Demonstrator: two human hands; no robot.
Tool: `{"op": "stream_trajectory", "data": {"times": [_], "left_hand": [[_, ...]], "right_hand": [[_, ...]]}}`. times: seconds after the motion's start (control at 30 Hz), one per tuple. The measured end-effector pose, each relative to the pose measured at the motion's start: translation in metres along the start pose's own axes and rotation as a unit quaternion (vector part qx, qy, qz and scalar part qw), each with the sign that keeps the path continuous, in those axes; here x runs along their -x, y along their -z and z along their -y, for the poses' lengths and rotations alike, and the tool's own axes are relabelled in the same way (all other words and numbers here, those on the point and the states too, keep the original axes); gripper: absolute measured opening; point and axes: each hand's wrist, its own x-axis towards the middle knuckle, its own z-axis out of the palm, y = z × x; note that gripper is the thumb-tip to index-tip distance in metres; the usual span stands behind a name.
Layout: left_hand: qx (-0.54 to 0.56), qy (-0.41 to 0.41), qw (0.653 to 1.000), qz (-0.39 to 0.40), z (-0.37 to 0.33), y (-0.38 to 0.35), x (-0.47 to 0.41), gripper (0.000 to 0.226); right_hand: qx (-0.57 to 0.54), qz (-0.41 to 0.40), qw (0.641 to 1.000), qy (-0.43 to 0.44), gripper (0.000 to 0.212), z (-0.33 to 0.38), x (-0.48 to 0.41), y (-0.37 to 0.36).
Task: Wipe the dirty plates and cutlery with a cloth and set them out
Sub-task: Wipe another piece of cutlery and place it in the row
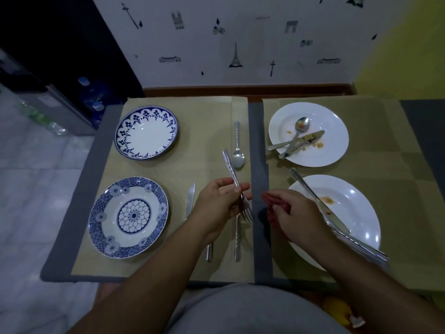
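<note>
The worktop (258,131) carries two mats. The left mat (199,131) holds two blue-patterned plates (144,138) that look clean, with a spoon (238,150) and a knife (190,201) laid out. The right mat (375,169) holds two white plates (334,141), smeared with food and crossed by soiled cutlery. At lower centre the left hand (216,203) pinches a fork (234,182) by its handle, prongs pointing toward the bottom of the frame. Just to its right, apart from the fork, the right hand (291,213) is curled round a bunched red cloth (271,214). The fork seems the piece in hand: wrap the cloth round the prongs, pull along them, work between them, then wipe the handle.
</note>
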Motion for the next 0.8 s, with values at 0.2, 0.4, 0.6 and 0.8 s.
{"op": "stream_trajectory", "data": {"times": [0.2, 0.4, 0.6, 0.8], "left_hand": [[0.048, 0.044, 0.998, -0.004, -0.008, 0.018, 0.000, 0.019], [0.046, 0.059, 0.995, -0.061, -0.015, 0.024, -0.004, 0.042], [0.056, 0.069, 0.996, -0.027, -0.013, 0.039, -0.011, 0.035], [-0.035, 0.072, 0.996, -0.042, -0.016, 0.055, -0.031, 0.032]], "right_hand": [[-0.012, 0.019, 1.000, 0.015, 0.034, 0.009, -0.003, -0.009], [-0.045, 0.037, 0.998, -0.006, 0.034, 0.016, -0.007, -0.017], [-0.038, 0.036, 0.999, -0.008, 0.035, 0.023, -0.012, -0.026], [-0.010, 0.031, 0.999, 0.018, 0.035, 0.034, -0.022, -0.033]]}}
